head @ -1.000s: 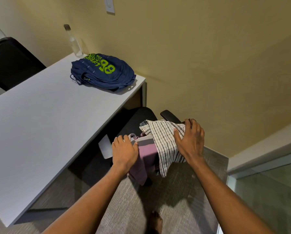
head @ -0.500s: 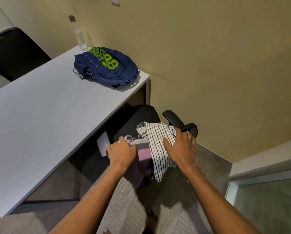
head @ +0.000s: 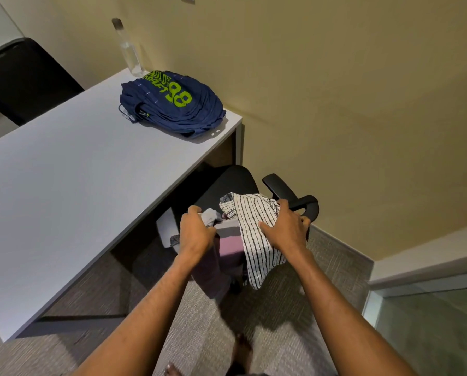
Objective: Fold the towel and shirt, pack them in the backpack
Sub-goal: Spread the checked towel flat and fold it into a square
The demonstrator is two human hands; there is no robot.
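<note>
Curled tighter, hands [head: 195,232] [head: 284,229] grip towel [head: 229,241] and shirt [head: 251,213], fingertips buried.

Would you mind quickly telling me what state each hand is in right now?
Left hand: closed, gripping the grey and pink towel.
Right hand: closed, gripping the striped shirt.

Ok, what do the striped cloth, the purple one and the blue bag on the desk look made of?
The striped shirt looks like thin woven cloth, likely cotton: it drapes limply off the chair. The towel seems thicker, soft and matte, perhaps terry or microfibre; its texture is too blurred to tell. The backpack looks thin synthetic, maybe nylon: it lies collapsed in fine ripples.
</note>
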